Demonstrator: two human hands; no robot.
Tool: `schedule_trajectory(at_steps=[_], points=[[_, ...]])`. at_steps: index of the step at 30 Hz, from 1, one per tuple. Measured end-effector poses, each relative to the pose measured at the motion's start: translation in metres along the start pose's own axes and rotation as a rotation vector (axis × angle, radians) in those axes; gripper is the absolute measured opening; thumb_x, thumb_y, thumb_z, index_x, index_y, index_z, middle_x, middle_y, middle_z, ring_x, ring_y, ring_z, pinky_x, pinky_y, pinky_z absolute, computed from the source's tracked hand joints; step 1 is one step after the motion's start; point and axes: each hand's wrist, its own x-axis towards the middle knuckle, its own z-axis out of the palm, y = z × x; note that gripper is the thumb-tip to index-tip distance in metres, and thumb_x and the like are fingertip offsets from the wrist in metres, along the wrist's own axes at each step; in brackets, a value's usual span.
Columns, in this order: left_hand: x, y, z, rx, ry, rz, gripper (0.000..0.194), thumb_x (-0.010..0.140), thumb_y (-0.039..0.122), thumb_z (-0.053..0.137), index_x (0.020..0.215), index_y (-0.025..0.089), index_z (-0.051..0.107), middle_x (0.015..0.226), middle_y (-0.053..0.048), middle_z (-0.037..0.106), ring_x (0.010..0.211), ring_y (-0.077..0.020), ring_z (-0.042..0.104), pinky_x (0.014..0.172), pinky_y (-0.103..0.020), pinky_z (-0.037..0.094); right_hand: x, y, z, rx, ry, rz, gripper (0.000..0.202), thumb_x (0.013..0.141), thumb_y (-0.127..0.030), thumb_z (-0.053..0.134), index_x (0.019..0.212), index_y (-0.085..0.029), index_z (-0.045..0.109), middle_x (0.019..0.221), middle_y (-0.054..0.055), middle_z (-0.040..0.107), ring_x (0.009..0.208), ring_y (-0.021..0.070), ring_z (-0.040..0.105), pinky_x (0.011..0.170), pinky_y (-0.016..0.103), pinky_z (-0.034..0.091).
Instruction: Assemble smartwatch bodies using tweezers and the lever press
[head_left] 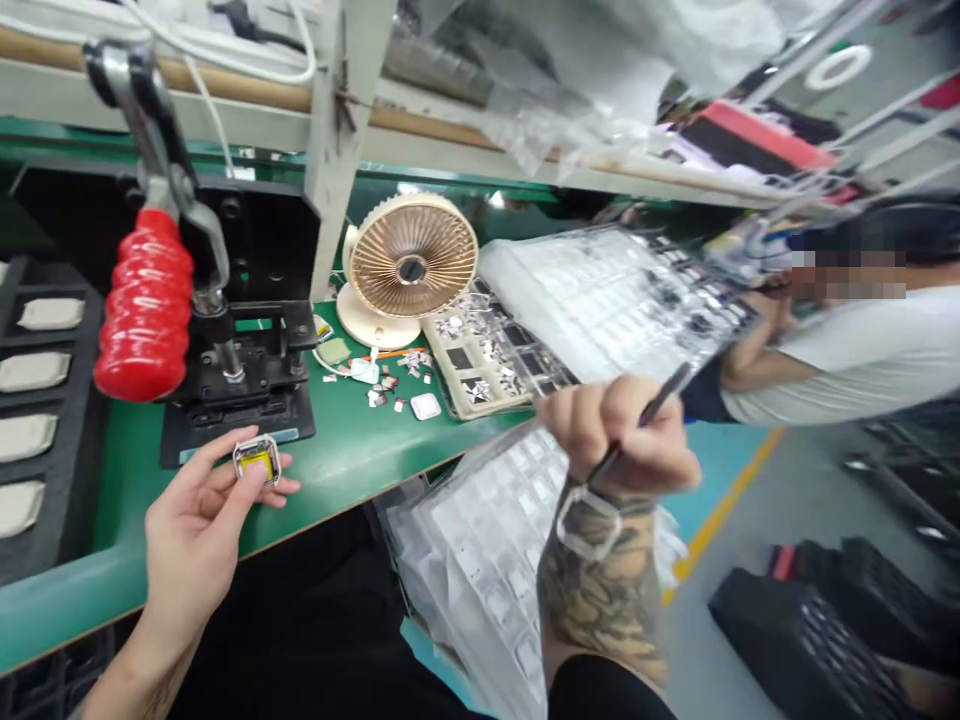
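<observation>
My left hand (196, 520) is at the bench's front edge, thumb and fingers closed on a small square device (256, 461) with a yellow part inside its silvery frame. Raised at the right, my right hand (619, 435) is wrapped round a thin dark tool (664, 396) that slants up to the right. A pale square frame (589, 523) shows just below that fist, in front of the tattooed forearm; how it is held is unclear. Behind my left hand stands a black press (240, 370) with a red ribbed handle (146, 310).
On the green bench (360, 450) are a cream fan (412, 255), small scattered parts and a parts tray (469, 400). A black tray (82, 470) of pale pieces lies left. Clear plastic trays (487, 540) stand below the edge. Another person (862, 350) is at the right.
</observation>
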Motion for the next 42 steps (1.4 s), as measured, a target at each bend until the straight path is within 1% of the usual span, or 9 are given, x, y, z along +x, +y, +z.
schedule_trajectory(at_steps=[3,6,8,13,17,20,27,31,42], points=[[-0.003,-0.002,-0.002,0.072,-0.013,0.018,0.068,0.099,0.041,0.092,0.16,0.02,0.069,0.113,-0.011,0.091,0.089,-0.0275,0.091,0.081,-0.035,0.078,0.024,0.002,-0.05,-0.545,0.624,-0.196,0.033,0.09,-0.05,0.091,0.08,-0.029,0.067,0.067,0.002,0.066,0.056,0.0187,0.062,0.055,0.036,0.052],[-0.004,-0.002,-0.003,0.12,-0.017,0.026,0.055,0.097,0.044,0.094,0.143,0.018,0.08,0.116,-0.013,0.091,0.092,-0.0303,0.091,0.081,-0.035,0.079,0.024,0.024,-0.034,-0.767,0.858,-0.388,0.023,0.098,-0.047,0.085,0.097,-0.026,0.074,0.087,0.004,0.073,0.07,0.0205,0.072,0.068,0.038,0.06],[-0.003,-0.002,-0.004,0.149,-0.021,0.033,0.04,0.096,0.045,0.094,0.121,0.016,0.086,0.114,-0.014,0.091,0.092,-0.0315,0.091,0.08,-0.034,0.079,0.007,0.039,0.002,-0.806,0.697,-0.433,0.016,0.102,-0.041,0.083,0.105,-0.026,0.078,0.094,0.003,0.075,0.083,0.0217,0.077,0.076,0.039,0.065],[-0.005,-0.004,0.001,0.33,-0.044,0.146,0.033,0.1,0.046,0.089,0.118,0.019,0.086,0.118,-0.011,0.091,0.097,-0.0299,0.091,0.086,-0.034,0.078,-0.033,0.063,0.092,-0.979,-0.304,-0.541,0.023,0.109,-0.016,0.068,0.127,-0.027,0.078,0.109,0.007,0.083,0.1,0.0227,0.079,0.086,0.041,0.065],[-0.009,-0.011,0.003,0.432,-0.044,0.219,0.028,0.104,0.043,0.085,0.123,0.021,0.085,0.122,-0.007,0.091,0.101,-0.0257,0.091,0.096,-0.031,0.075,-0.035,0.072,0.113,-1.053,-0.566,-0.555,0.02,0.111,-0.013,0.066,0.127,-0.017,0.077,0.11,0.011,0.084,0.101,0.0228,0.079,0.084,0.039,0.063],[-0.011,-0.012,0.002,0.416,-0.062,0.203,0.028,0.106,0.041,0.083,0.126,0.022,0.083,0.125,-0.007,0.09,0.105,-0.0269,0.09,0.099,-0.034,0.075,-0.027,0.061,0.091,-0.864,-0.449,-0.453,0.024,0.106,-0.019,0.076,0.127,-0.028,0.081,0.11,0.007,0.085,0.102,0.0235,0.081,0.086,0.041,0.066],[-0.013,-0.009,0.001,0.354,-0.079,0.202,0.025,0.106,0.038,0.083,0.126,0.024,0.082,0.127,-0.004,0.089,0.104,-0.0246,0.09,0.099,-0.032,0.075,0.051,0.038,-0.03,-0.979,0.537,-0.103,0.024,0.105,-0.043,0.072,0.104,-0.023,0.083,0.095,0.008,0.084,0.083,0.0228,0.08,0.086,0.042,0.067],[-0.013,-0.013,-0.001,0.376,-0.089,0.224,0.026,0.106,0.039,0.083,0.127,0.024,0.083,0.126,-0.005,0.089,0.102,-0.0269,0.09,0.103,-0.038,0.074,0.088,0.064,-0.064,-1.1,0.501,0.119,0.03,0.103,-0.043,0.067,0.097,-0.018,0.08,0.085,0.009,0.083,0.075,0.0209,0.078,0.08,0.036,0.065],[-0.015,-0.014,-0.002,0.469,-0.071,0.231,0.03,0.104,0.041,0.085,0.129,0.024,0.084,0.121,-0.005,0.091,0.1,-0.0266,0.09,0.104,-0.039,0.074,0.088,0.09,-0.074,-1.175,0.357,0.188,0.026,0.1,-0.034,0.066,0.105,-0.016,0.084,0.095,0.011,0.086,0.08,0.0229,0.079,0.089,0.038,0.064]])
